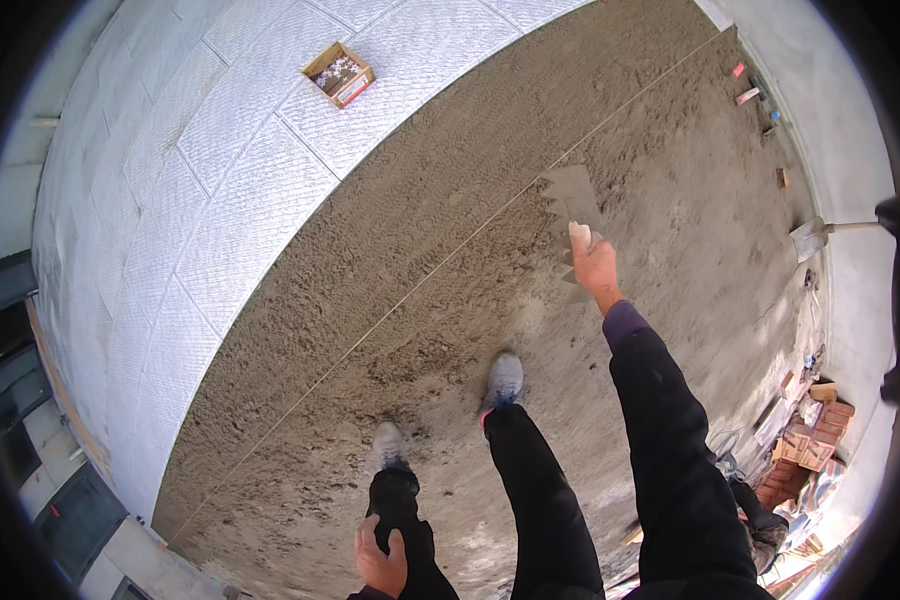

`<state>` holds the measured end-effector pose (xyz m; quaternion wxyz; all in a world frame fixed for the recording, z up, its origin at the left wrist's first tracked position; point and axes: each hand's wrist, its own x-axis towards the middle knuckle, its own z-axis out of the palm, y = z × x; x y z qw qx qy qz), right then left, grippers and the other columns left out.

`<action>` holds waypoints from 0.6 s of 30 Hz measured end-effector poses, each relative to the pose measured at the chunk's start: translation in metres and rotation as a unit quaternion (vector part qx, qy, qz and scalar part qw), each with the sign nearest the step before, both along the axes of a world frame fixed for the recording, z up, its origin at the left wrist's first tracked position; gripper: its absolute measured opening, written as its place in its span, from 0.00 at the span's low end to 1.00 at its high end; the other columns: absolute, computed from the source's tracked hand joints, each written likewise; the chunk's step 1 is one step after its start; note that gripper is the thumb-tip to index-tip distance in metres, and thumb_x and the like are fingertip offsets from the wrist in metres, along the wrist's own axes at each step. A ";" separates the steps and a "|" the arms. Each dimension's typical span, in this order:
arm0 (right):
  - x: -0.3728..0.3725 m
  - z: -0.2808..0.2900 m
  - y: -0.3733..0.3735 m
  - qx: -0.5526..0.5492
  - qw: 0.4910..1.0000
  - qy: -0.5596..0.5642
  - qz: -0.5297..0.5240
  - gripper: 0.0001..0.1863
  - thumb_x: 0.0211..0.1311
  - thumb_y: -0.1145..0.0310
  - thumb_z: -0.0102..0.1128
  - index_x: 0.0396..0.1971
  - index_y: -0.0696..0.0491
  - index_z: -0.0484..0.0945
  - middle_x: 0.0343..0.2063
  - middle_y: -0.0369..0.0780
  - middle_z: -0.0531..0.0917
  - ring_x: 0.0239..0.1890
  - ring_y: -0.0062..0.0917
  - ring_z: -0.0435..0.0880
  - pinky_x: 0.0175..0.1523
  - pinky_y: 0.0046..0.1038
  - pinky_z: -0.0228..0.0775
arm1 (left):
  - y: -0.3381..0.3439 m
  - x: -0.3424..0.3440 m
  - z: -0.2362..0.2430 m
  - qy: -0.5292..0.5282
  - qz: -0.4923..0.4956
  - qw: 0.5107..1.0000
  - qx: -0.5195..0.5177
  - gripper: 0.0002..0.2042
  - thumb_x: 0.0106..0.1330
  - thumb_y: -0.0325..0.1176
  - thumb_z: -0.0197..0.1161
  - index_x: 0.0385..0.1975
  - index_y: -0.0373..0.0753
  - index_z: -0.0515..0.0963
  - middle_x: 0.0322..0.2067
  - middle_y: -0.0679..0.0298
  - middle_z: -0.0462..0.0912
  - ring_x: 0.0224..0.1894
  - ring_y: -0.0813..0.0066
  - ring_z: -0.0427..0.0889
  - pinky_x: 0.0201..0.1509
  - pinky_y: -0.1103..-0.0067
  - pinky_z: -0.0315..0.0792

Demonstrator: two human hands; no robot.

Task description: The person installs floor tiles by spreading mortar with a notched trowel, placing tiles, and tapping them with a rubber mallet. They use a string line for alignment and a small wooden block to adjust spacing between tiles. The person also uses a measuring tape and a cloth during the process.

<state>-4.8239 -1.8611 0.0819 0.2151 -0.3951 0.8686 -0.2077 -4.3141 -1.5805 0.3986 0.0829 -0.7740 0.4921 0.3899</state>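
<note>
1. Rough brown ground (450, 330) fills the middle; pale tiles (220, 200) lie at ten o'clock.
2. Right hand (595, 265) grips a toothed trowel (573, 190) on the ground, between one and two o'clock.
3. Left hand (382, 562), just past six o'clock, seems loose and empty against the left leg (398, 495).
4. One box (356, 87) sits on the tiles, eleven o'clock.
</note>
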 end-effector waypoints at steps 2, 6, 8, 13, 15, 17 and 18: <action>-0.011 0.004 -0.019 0.050 0.981 -0.176 -0.060 0.34 0.74 0.38 0.60 0.35 0.61 0.80 0.24 0.49 0.86 0.24 0.43 0.88 0.30 0.41 0.78 | -0.020 -0.042 -0.002 0.057 -0.012 0.998 -0.013 0.23 0.76 0.40 0.65 0.65 0.35 0.75 0.61 0.45 0.80 0.64 0.40 0.77 0.68 0.57 0.73; 0.017 -0.016 -0.042 0.098 0.920 -0.358 -0.127 0.37 0.73 0.33 0.58 0.32 0.60 0.79 0.19 0.41 0.81 0.16 0.29 0.83 0.23 0.33 0.73 | -0.029 -0.116 -0.034 0.134 -0.030 0.990 0.001 0.26 0.68 0.36 0.70 0.62 0.30 0.73 0.59 0.44 0.78 0.61 0.40 0.78 0.66 0.56 0.72; 0.060 -0.032 -0.031 0.127 0.893 -0.410 -0.134 0.39 0.73 0.31 0.55 0.32 0.60 0.79 0.18 0.42 0.81 0.16 0.31 0.83 0.23 0.34 0.73 | -0.030 -0.147 -0.054 0.114 -0.095 0.988 0.041 0.25 0.69 0.38 0.69 0.62 0.31 0.74 0.61 0.47 0.78 0.63 0.43 0.77 0.66 0.57 0.73; 0.198 -0.029 0.043 0.320 0.858 -0.313 0.251 0.49 0.76 0.28 0.40 0.42 0.68 0.82 0.37 0.61 0.85 0.46 0.59 0.84 0.52 0.52 0.76 | -0.051 -0.160 -0.074 0.083 -0.127 0.988 -0.004 0.24 0.68 0.38 0.69 0.59 0.31 0.76 0.61 0.50 0.78 0.64 0.47 0.77 0.65 0.60 0.74; 0.236 -0.008 0.067 0.272 0.851 -0.359 0.270 0.49 0.75 0.27 0.42 0.39 0.68 0.81 0.29 0.57 0.84 0.34 0.56 0.82 0.44 0.52 0.75 | -0.057 -0.161 -0.075 0.075 -0.121 0.990 0.004 0.23 0.67 0.37 0.69 0.57 0.31 0.77 0.60 0.50 0.78 0.63 0.47 0.78 0.64 0.60 0.75; 0.264 0.004 0.076 0.222 0.843 -0.290 0.394 0.42 0.78 0.33 0.45 0.42 0.66 0.82 0.32 0.57 0.86 0.38 0.53 0.87 0.45 0.49 0.78 | -0.059 -0.163 -0.076 0.073 -0.146 0.987 -0.003 0.23 0.67 0.37 0.68 0.58 0.31 0.76 0.59 0.50 0.78 0.62 0.47 0.77 0.63 0.59 0.74; 0.267 0.009 0.078 0.212 0.834 -0.264 0.436 0.40 0.78 0.35 0.47 0.44 0.66 0.82 0.33 0.57 0.87 0.39 0.52 0.88 0.45 0.49 0.79 | -0.058 -0.165 -0.077 0.077 -0.159 0.984 0.009 0.23 0.67 0.36 0.68 0.58 0.31 0.76 0.59 0.50 0.78 0.62 0.47 0.77 0.63 0.59 0.74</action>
